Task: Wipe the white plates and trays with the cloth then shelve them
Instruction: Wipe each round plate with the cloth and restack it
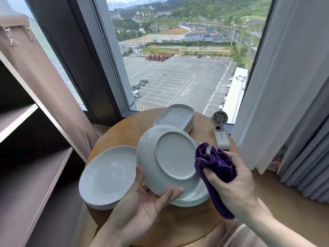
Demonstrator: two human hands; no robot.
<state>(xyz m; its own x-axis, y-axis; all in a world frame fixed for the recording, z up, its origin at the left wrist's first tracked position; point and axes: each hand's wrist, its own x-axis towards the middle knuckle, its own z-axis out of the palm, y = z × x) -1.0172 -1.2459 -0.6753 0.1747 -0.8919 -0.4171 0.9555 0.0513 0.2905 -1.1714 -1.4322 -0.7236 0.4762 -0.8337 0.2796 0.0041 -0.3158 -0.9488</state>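
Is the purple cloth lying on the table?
No, the right hand grips the purple cloth beside the held plate.

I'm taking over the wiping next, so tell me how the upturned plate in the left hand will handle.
The plate looks like glazed ceramic: probably rigid, and breakable if dropped. Its glossy sheen suggests it is slippery, and the left hand holds it only at the lower rim. Deep and thick-walled, it is likely heavyish for its size.
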